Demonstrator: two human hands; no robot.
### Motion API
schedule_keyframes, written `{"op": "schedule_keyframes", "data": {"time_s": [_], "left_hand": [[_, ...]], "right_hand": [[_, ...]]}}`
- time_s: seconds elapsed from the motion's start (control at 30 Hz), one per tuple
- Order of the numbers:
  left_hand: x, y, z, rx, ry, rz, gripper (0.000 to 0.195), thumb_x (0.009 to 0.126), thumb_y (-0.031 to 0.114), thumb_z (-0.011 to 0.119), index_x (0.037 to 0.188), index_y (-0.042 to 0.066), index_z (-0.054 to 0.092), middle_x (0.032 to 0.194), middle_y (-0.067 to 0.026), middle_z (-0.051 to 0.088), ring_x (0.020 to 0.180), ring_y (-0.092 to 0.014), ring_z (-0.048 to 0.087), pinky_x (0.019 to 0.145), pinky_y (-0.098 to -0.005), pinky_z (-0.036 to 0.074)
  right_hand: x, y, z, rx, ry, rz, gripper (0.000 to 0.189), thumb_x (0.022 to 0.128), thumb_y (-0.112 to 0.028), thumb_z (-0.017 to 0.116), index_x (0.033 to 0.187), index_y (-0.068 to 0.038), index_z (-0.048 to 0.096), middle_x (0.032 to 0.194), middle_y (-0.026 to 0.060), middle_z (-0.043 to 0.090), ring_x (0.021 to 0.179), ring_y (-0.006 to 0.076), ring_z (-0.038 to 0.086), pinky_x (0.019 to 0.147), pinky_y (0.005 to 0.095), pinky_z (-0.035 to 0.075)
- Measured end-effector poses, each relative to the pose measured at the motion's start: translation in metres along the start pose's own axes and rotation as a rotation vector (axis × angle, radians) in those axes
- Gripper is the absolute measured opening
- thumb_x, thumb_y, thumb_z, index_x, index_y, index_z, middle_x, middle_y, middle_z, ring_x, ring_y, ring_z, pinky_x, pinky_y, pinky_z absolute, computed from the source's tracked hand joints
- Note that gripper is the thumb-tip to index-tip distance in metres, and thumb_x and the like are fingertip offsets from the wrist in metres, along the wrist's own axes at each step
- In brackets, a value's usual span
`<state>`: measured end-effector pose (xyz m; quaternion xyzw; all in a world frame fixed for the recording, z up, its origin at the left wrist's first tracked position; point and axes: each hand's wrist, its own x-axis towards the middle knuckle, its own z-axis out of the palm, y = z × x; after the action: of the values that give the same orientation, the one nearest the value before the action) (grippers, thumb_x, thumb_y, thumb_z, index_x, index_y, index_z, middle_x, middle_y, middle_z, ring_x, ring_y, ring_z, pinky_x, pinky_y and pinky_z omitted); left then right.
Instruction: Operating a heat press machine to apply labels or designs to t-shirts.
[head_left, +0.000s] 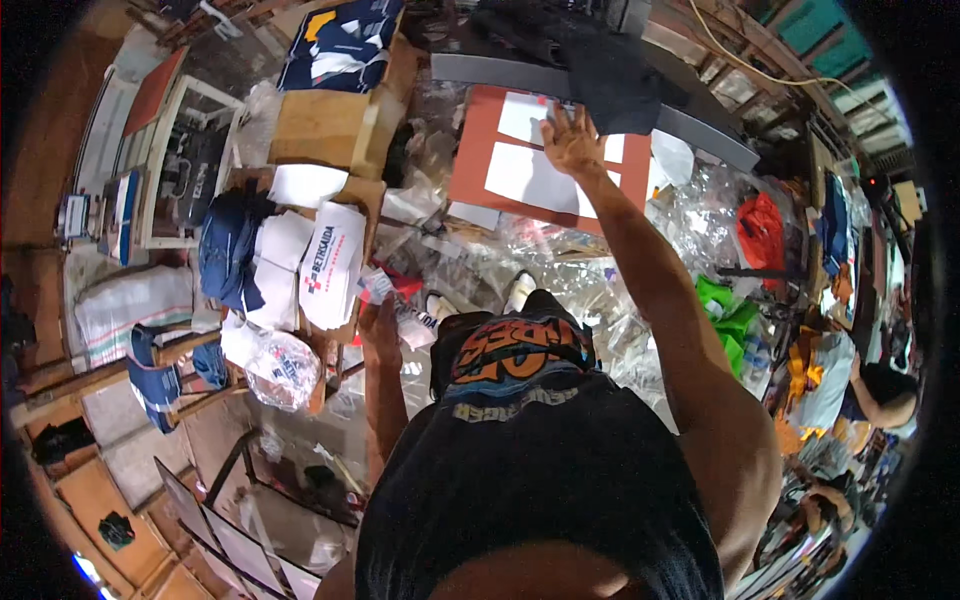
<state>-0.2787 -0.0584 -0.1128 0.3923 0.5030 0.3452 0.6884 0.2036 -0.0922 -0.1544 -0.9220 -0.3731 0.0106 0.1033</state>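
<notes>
My right hand lies with fingers spread on white sheets on a reddish-brown board. A black cloth reaches down close to its fingertips. Low on the left, my left hand grips a printed transfer film; its fingers are partly hidden. Similar printed film hangs beside that hand. Left of it, a stack of white printed sheets with a red cross and dark lettering rests on a wooden stand. Plain white sheets and folded navy cloth adjoin the stack.
A dark grey bar runs behind the board. Folded navy garments top a wooden box. Crumpled clear plastic covers the floor around my shoes. Red and green bags lie right. Another person's arm shows far right.
</notes>
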Motion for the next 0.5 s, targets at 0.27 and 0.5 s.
{"op": "schedule_keyframes", "data": {"time_s": [0.27, 0.5], "left_hand": [[-0.032, -0.004, -0.018, -0.082, 0.155, -0.038, 0.015, 0.098, 0.011, 0.066, 0.109, 0.001, 0.068, 0.096, -0.0052, 0.071, 0.082, -0.015, 0.067, 0.074, -0.0291, 0.053], [-0.034, -0.008, -0.016, -0.003, 0.112, -0.069, 0.015, 0.099, 0.015, 0.066, 0.102, 0.001, 0.068, 0.091, -0.007, 0.072, 0.08, -0.017, 0.069, 0.074, -0.0296, 0.054]], "right_hand": [[-0.054, -0.017, -0.012, -0.067, 0.018, -0.14, 0.066, 0.104, -0.059, 0.034, 0.156, -0.019, 0.045, 0.163, 0.0232, 0.032, 0.151, 0.0453, 0.028, 0.118, 0.0715, 0.018], [-0.056, -0.01, -0.003, -0.063, 0.036, -0.041, 0.072, 0.104, -0.062, 0.03, 0.161, -0.019, 0.035, 0.168, 0.0208, 0.024, 0.155, 0.0435, 0.019, 0.12, 0.0702, 0.005]]}}
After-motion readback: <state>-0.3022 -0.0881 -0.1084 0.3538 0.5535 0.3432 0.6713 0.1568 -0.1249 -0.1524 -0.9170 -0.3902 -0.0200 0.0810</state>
